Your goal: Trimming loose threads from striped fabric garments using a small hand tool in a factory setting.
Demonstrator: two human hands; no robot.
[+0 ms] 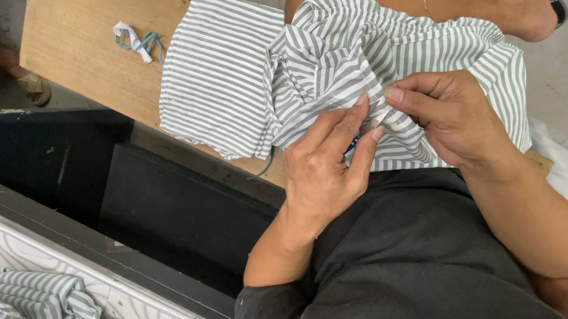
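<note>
1. Head view: left hand and right hand both pinch the striped garment on the lap, fingers closed on a seam.
2. It looks light and soft; hold it at the seam.
3. Left and far, a wooden board carries a small elastic band.

Wooden board, striped garment spread over it, small knotted white-and-teal band near its far end
</note>
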